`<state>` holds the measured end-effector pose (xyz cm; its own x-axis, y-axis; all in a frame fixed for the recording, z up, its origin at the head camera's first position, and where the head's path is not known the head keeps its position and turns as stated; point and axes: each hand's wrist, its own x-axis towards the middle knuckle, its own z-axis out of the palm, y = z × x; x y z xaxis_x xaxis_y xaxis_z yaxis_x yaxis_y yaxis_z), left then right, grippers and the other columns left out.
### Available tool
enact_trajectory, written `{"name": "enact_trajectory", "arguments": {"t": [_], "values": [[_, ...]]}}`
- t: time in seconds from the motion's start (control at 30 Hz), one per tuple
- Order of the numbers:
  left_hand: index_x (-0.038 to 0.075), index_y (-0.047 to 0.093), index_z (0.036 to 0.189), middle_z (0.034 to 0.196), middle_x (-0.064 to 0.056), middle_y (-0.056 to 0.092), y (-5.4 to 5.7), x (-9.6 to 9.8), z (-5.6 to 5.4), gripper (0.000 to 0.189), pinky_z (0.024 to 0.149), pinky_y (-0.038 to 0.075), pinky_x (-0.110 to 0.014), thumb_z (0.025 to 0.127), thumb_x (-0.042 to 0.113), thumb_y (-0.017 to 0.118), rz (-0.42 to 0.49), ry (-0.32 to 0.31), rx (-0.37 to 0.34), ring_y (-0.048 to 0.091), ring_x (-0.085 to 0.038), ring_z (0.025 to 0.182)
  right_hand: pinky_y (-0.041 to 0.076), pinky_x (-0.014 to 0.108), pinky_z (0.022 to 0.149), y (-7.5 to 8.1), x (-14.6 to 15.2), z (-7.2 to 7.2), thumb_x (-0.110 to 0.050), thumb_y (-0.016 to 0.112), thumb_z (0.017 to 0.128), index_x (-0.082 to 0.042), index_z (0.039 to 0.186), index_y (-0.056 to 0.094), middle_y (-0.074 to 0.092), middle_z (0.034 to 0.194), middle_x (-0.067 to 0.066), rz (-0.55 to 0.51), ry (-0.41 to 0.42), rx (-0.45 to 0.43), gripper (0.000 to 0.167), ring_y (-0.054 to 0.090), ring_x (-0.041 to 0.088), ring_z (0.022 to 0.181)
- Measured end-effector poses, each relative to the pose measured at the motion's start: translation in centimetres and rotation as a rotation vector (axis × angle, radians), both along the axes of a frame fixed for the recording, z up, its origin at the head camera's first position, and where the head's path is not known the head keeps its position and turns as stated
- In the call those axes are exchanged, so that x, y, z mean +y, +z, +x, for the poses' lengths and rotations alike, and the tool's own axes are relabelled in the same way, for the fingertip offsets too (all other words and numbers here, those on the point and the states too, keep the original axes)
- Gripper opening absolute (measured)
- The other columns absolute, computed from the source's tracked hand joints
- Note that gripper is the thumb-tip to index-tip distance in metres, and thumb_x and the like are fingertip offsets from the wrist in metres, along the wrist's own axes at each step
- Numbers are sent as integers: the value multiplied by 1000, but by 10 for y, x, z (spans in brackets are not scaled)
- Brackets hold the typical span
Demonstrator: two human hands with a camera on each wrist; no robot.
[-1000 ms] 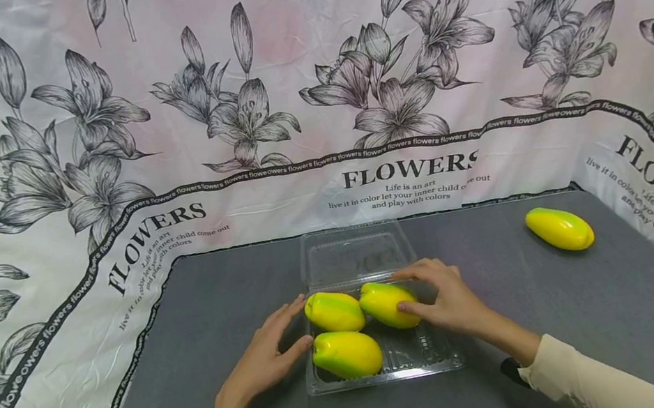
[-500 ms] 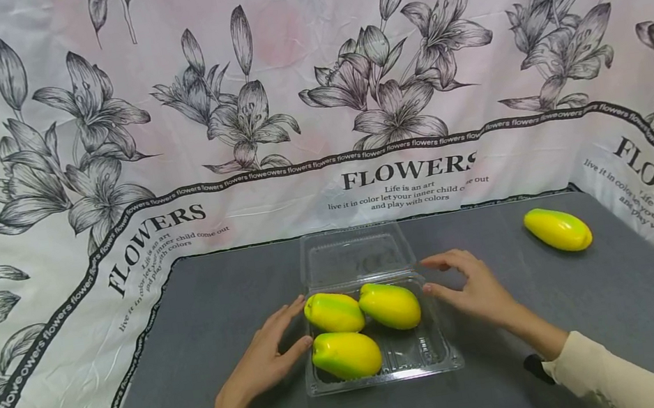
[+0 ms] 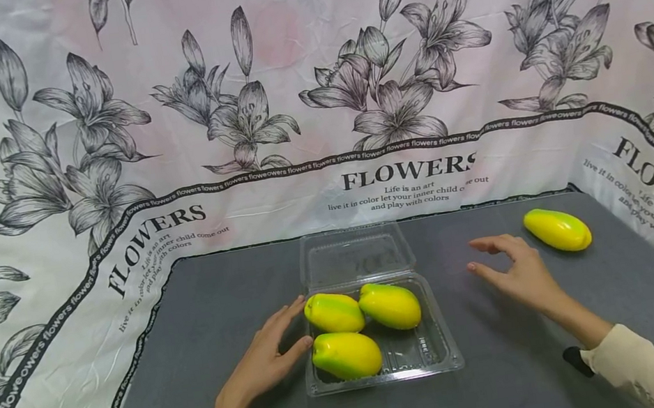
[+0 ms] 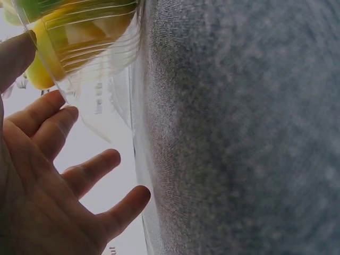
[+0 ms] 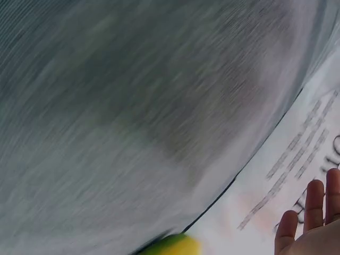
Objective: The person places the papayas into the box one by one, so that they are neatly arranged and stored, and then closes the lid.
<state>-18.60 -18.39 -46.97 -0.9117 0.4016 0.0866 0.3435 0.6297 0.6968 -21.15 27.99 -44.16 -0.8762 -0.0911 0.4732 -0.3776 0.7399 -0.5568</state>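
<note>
A clear plastic clamshell box lies in the middle of the table in the head view, its lid folded back. Three oblong yellow-green fruits sit inside: one at back left, one at back right and one at front left. My left hand touches the box's left side with spread fingers. In the left wrist view its thumb and fingertips lie at the clear rim. My right hand is over the table between the box and a fourth fruit, fingers relaxed, holding nothing.
The grey tabletop ends at a white curtain printed with flowers and lettering, which stands behind and at both sides. The lone fruit lies near the table's back right corner.
My right hand has let go of the back right fruit, leaving it in the box, and moved right toward the lone fruit. My left hand has stayed at the box.
</note>
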Motion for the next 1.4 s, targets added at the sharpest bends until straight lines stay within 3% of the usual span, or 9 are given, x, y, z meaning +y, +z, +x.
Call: {"name": "enact_trajectory", "arguments": {"t": [0.13,0.2,0.3,0.37,0.47,0.6,0.77,1.13,1.4], "values": [[36,31,161,167,7,31,1,1,-1,70,113,23,-78,99,53,60,0,-2,-3,24,-36,156,39,36,85,1,21,-1,-17,81,88,-4,125,70,69,116,18,4,-44,42,41,54,24,102],[37,30,161,167,7,31,1,1,-1,70,113,23,-78,99,53,60,0,-3,-4,24,-36,156,38,33,85,1,31,-3,-18,81,87,-4,125,70,70,116,18,7,-70,63,41,53,17,102],[38,30,161,167,7,30,1,1,0,70,113,23,-78,99,52,60,2,-4,-12,24,-35,157,41,40,90,0,47,-5,-18,81,87,-3,126,69,71,119,21,2,-104,74,43,53,12,105],[38,29,160,167,7,30,1,1,0,70,113,23,-78,99,53,60,0,-2,-17,24,-36,157,38,54,96,-1,58,-6,-20,80,88,-2,127,68,70,121,23,-5,-133,64,44,54,17,108],[39,29,160,167,7,30,2,2,0,70,113,22,-79,99,53,60,-2,0,-22,23,-36,157,28,69,93,-2,72,-8,-23,78,91,-1,129,67,66,125,26,-7,-192,49,46,52,34,110],[37,30,161,167,7,30,2,2,0,70,113,21,-79,100,52,60,0,-2,-17,23,-36,157,24,59,79,-1,89,-12,-25,74,93,1,132,64,60,128,32,4,-283,30,47,47,45,109],[36,31,161,167,7,30,1,3,-1,69,113,21,-79,100,51,60,1,-6,-7,24,-36,156,22,66,85,-3,108,-13,-28,69,96,3,135,61,56,133,36,-15,-346,-8,50,42,51,114],[36,30,161,167,6,30,-1,1,1,69,113,20,-79,100,51,60,7,-6,-12,24,-36,156,19,80,90,-9,133,-22,-43,66,96,1,148,48,44,144,40,35,-383,-122,71,31,66,127],[35,31,161,167,5,31,0,1,0,68,113,21,-79,100,50,60,6,-14,0,25,-38,156,21,77,86,-12,140,-22,-47,65,96,1,155,36,35,149,43,47,-378,-192,81,28,69,125]]}}
